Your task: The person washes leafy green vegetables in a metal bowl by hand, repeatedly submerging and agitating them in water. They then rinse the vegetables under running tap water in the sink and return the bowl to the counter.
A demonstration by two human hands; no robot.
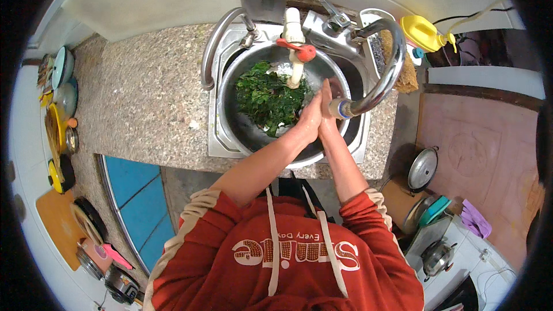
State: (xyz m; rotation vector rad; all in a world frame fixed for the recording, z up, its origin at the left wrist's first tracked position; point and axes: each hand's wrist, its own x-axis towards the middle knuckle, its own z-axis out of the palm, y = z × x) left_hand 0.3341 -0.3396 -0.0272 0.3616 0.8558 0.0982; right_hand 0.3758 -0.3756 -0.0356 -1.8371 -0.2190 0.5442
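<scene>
My left hand [311, 115] and my right hand [327, 106] are pressed palm to palm above the right part of a round metal basin [246, 127]. Their fingers point away from me, and the palms hide whatever may lie between them. The basin sits in a stainless steel sink [218, 144]. Wet leafy greens [268, 97] heap in its left half, with a few pale bits among them. Over the greens hangs a white plastic tap [295, 69] with a red handle [304, 52]. Close to my right hand is the white nozzle [339, 108] of a curved chrome faucet [395, 69].
Another curved metal spout [211, 52] rises at the sink's left. Behind right stand a yellow pump bottle [421, 33] and a brown scrubbing pad [405, 67]. Speckled granite countertop [147, 95] extends left towards bowls [63, 68], a wooden board [58, 224] and a rice cooker [122, 284].
</scene>
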